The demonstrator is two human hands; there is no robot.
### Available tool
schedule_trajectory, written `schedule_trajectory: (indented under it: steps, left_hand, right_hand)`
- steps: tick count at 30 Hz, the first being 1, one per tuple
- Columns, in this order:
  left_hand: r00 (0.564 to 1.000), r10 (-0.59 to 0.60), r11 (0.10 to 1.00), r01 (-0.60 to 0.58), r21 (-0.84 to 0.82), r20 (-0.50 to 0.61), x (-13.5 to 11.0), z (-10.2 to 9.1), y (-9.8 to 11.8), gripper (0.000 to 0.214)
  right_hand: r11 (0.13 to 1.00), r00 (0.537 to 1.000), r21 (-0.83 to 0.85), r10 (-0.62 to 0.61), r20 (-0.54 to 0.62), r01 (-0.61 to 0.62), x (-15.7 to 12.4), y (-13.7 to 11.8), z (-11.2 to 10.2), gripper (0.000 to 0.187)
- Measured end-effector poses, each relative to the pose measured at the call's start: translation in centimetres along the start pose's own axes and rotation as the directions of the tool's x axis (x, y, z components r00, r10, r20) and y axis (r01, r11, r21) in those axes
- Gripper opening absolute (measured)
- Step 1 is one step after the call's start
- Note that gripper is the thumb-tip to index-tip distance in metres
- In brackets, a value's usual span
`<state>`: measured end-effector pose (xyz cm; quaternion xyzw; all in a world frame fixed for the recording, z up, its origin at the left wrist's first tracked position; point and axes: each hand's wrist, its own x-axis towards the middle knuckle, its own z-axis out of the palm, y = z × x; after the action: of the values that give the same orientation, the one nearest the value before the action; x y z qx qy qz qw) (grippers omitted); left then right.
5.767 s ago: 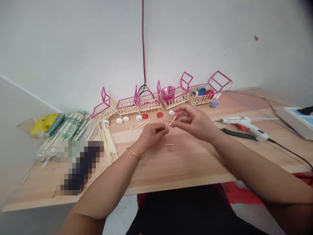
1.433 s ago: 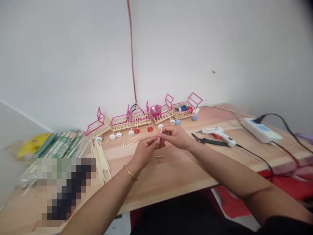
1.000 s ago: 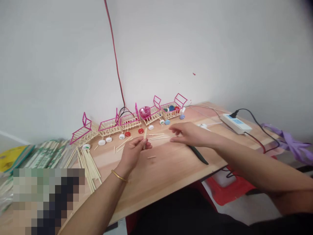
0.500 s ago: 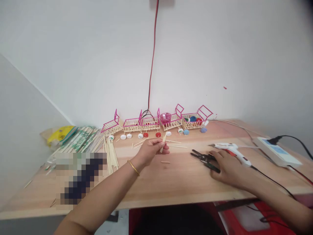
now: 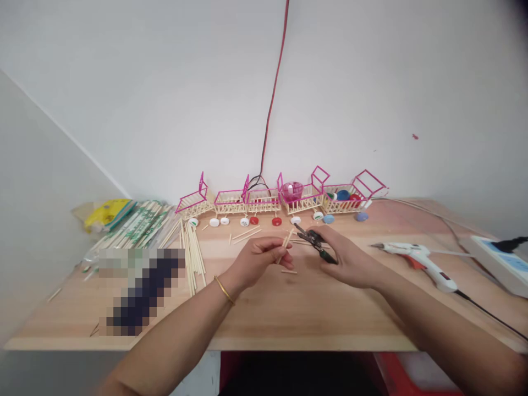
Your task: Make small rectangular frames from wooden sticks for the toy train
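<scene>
My left hand (image 5: 260, 258), with a gold bangle at the wrist, pinches a short wooden stick (image 5: 286, 241) above the middle of the wooden table (image 5: 289, 308). My right hand (image 5: 348, 257) grips a pair of pliers (image 5: 312, 238) with dark green handles. The plier jaws point left and sit right beside the tip of the stick. Another short stick piece (image 5: 289, 271) lies on the table just below my hands.
A row of pink-and-wood stick carts (image 5: 284, 195) with bottle caps lines the wall. Loose sticks (image 5: 192, 250) and wrapped chopstick packs (image 5: 138, 225) lie at left. A white glue gun (image 5: 416, 257) and a power strip (image 5: 495, 258) sit at right.
My right hand left the stick, reached right to the pliers beside the glue gun, picked them up and brought them back to the stick in my left hand.
</scene>
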<state>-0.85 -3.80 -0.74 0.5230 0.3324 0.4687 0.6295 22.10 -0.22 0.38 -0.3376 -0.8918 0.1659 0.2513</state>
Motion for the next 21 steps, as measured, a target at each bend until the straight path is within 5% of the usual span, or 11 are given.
schedule_trajectory:
  steps: [9,21]
  left_hand:
    - [0.992,-0.012,0.999,0.008,0.036,0.128,-0.2,0.4,0.0,0.025]
    - [0.989,0.028,0.986,-0.051,0.161,0.144,-0.4,0.6,-0.1,0.023]
  right_hand:
    - [0.995,0.993,-0.006,-0.102,0.057,0.103,0.7,-0.8,-0.5,0.063]
    - [0.989,0.987,-0.062,-0.130,0.092,0.136,0.0,-1.3,-1.0,0.064]
